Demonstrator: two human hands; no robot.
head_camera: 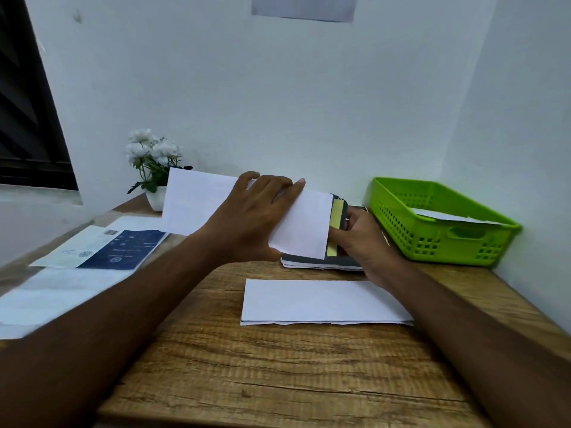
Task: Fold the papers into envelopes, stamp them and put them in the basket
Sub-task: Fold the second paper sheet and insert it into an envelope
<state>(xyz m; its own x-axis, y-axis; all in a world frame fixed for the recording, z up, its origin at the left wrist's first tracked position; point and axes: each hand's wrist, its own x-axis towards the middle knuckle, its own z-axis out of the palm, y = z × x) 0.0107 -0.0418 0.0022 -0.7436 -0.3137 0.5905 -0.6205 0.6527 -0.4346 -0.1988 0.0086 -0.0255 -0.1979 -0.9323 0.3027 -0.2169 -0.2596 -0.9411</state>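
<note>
Soft, even, cool light fills the scene, tinting the white wall point(278, 103) pale blue-grey and leaving only thin, faint shadows under the folded paper point(321, 301) on the wooden table point(278, 381); the window point(27, 103) at far left is dark. The raised sheet point(197, 205) is the brightest surface (its texture nearly washed out), while the green basket point(401, 223) looks saturated. Wide-angle distortion bows the table edges and wall corner, and the papers point(61, 291) at left are smeared and soft.

Desk point(278, 381): folded paper point(309, 301) centre; notebook point(309, 263) behind, 12 o'clock; basket point(432, 242) 2 o'clock, envelope point(448, 217) inside; plant point(151, 156) 10 o'clock; loose sheets point(61, 298) 9 o'clock.
</note>
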